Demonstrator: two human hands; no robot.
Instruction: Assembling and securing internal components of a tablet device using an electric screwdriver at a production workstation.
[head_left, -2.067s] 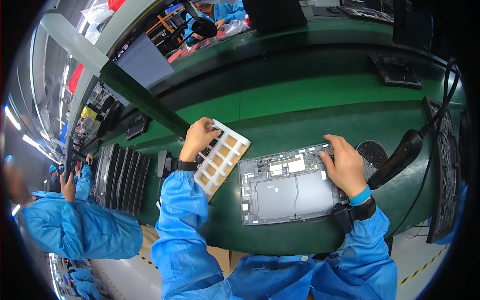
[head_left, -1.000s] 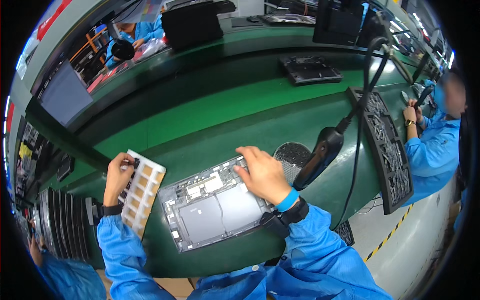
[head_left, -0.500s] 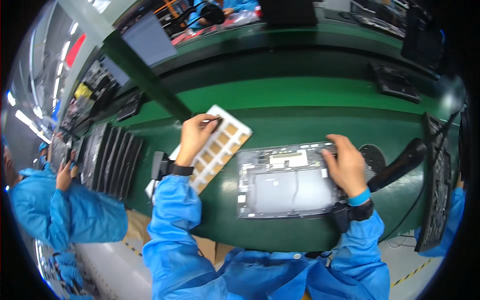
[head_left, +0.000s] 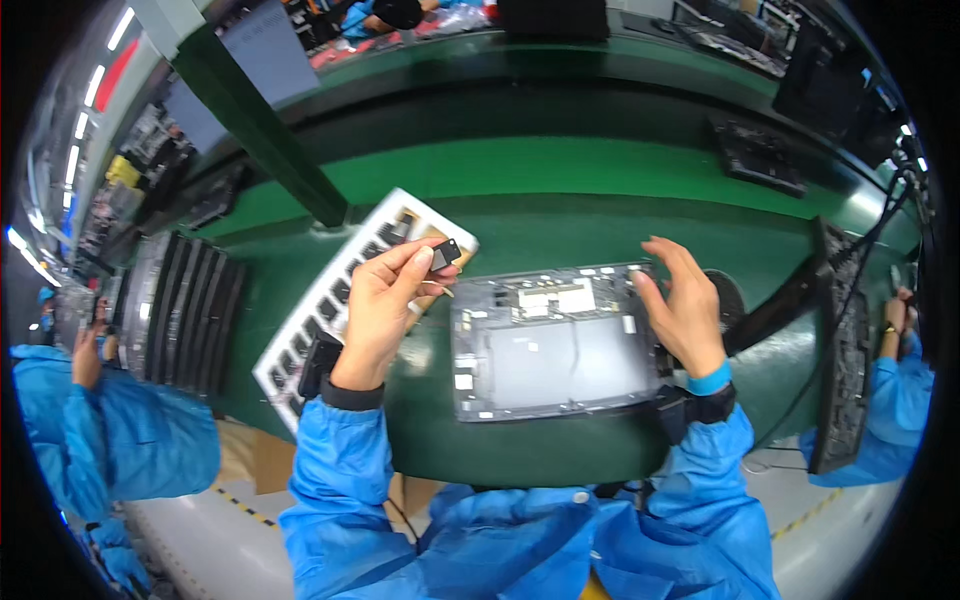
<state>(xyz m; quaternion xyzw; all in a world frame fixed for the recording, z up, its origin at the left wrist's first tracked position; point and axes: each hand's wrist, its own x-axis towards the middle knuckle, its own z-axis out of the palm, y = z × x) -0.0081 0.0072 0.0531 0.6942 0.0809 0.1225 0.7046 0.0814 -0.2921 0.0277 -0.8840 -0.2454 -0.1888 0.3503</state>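
Observation:
My left hand (head_left: 380,310) pinches a small black rectangular part (head_left: 445,254), with what looks like a thin wire below it, above the upper end of a white compartment tray (head_left: 300,327). Several similar black parts sit in the tray's slots, and my hand and wrist cover some of it. To the right, an opened laptop base (head_left: 555,375) lies flat on the green bench, its inside facing up. My right hand (head_left: 688,305) is at the base's upper right corner with thumb and fingers apart, holding nothing.
Several dark panels (head_left: 180,310) stand in a row at the left. A black handheld device (head_left: 775,310) and a dark slotted rack (head_left: 838,350) are on the right. A green post (head_left: 260,130) rises behind the tray. Co-workers in blue are at both sides.
My left hand has lifted the small black part from the tray and brought it rightward, nearer the laptop base. My right hand has opened a little at the corner. The whole view has shifted.

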